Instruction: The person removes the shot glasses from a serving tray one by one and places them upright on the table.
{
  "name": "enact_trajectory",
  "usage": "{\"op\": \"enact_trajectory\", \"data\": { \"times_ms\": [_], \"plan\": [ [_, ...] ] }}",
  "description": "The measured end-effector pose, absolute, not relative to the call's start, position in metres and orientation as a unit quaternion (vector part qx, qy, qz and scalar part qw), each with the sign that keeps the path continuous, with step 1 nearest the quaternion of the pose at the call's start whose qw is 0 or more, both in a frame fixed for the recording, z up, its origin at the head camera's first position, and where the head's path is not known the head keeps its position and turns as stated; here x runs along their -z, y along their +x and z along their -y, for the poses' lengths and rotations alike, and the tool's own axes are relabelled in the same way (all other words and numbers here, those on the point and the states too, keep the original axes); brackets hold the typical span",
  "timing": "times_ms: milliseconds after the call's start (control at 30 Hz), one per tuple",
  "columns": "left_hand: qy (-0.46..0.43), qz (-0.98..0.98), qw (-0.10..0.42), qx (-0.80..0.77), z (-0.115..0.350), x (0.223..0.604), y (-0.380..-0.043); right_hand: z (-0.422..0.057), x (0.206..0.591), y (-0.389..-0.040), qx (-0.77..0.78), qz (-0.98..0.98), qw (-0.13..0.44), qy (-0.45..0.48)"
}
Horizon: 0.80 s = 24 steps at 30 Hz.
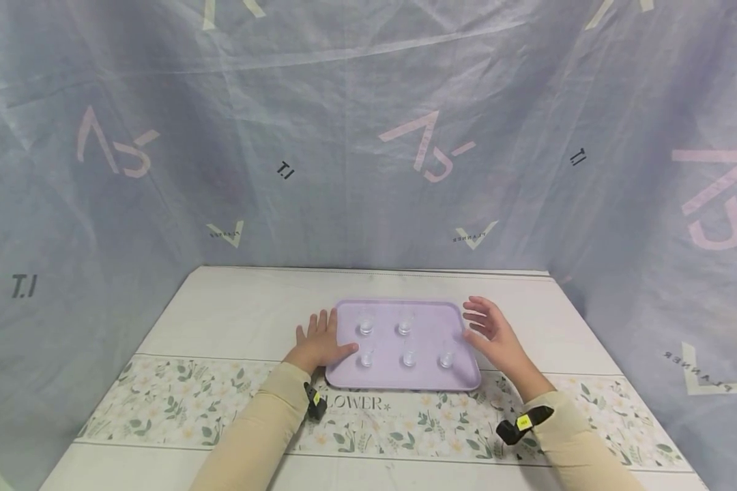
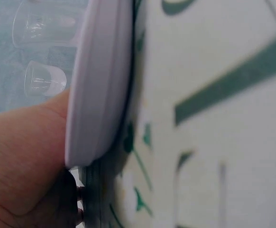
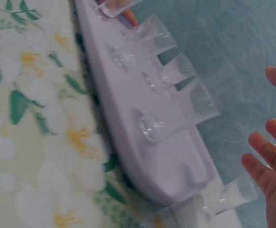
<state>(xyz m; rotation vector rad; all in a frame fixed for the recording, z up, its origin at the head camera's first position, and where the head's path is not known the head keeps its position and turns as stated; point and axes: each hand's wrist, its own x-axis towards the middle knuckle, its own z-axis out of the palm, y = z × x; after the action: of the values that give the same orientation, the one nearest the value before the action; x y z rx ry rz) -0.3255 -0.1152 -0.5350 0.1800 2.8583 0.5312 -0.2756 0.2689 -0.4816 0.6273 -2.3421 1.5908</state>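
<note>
A lilac rectangular tray (image 1: pixel 426 374) lies on the table with several small clear cups on it, among them a back left cup (image 1: pixel 366 327) and a front right cup (image 1: pixel 446 359). My left hand (image 1: pixel 322 344) is at the tray's left side with fingers spread and its thumb over the rim; the left wrist view shows that thumb against the tray wall (image 2: pixel 97 90). To the right of the tray my right hand (image 1: pixel 493 337) hovers, fingers loosely bent and holding nothing. In the right wrist view, another clear cup (image 3: pixel 230 197) appears past the tray's corner, near that hand.
A white table cover (image 1: pixel 252 307) with a floral band (image 1: pixel 399 436) lies under the tray. Grey-blue printed curtains (image 1: pixel 344 136) hang behind the table and along both sides. Each wrist wears a black camera strap, such as the right strap (image 1: pixel 524 423).
</note>
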Motion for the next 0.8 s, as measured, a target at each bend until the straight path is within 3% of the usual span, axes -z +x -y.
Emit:
{"op": "enact_trajectory", "data": {
  "times_ms": [533, 800],
  "plan": [
    [0.061, -0.974, 0.123, -0.18, 0.115, 0.53, -0.321, -0.255, 0.51, -0.263, -0.568, 0.793, 0.032, 0.218],
    [0.064, -0.971, 0.129, -0.192, 0.114, 0.518, -0.313, -0.249, 0.522, -0.256, -0.545, 0.813, 0.05, 0.198]
  ]
}}
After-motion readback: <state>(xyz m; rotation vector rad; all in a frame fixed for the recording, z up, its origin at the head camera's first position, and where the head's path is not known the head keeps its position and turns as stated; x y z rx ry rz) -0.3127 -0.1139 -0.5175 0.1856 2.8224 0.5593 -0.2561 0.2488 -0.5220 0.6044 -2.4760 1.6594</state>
